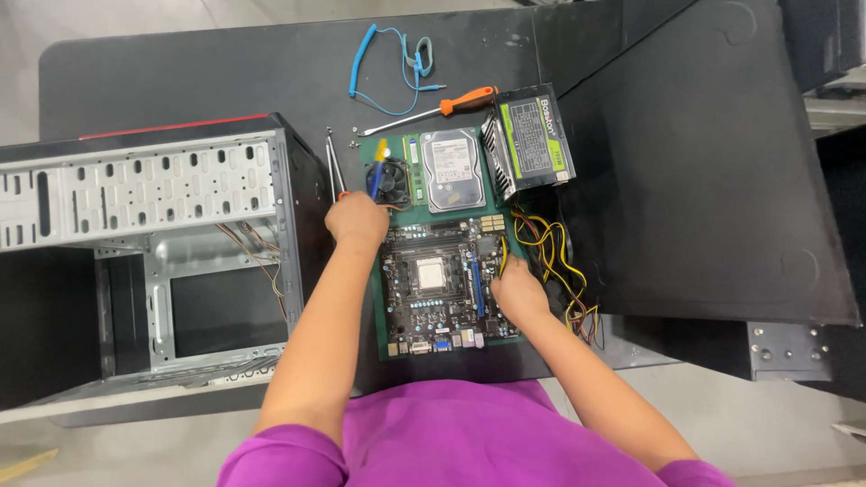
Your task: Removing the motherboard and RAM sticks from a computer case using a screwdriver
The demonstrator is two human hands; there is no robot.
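The dark grey bench point(225, 72) fills most of the view; its far left part is bare, while a large black side panel point(713, 162) covers its right end and reaches the near edge. An open black and silver metal computer case point(144, 243) is laid on its side at the left, its opening facing up, close beside the green mat point(372, 298). On that mat a dark rectangular motherboard point(437, 284) is set, its long axis running from the person toward the far edge, its row of ports at the near edge. Beyond it are seen a grey boxed power supply point(528, 135) with yellow and black cables point(555, 261) trailing down the right side, a silver hard drive point(451, 169), a small black cooler fan point(391, 179), an orange-handled screwdriver point(437, 108) lying crosswise, and a coiled blue wrist strap cord point(379, 63).

The left hand point(356, 221) is placed at the board's far left corner, its grip closed around a blue-handled tool point(375, 180). The right hand point(519, 289) is rested on the board's right edge, fingers curled at a yellow cable; whether it is pinched cannot be told.
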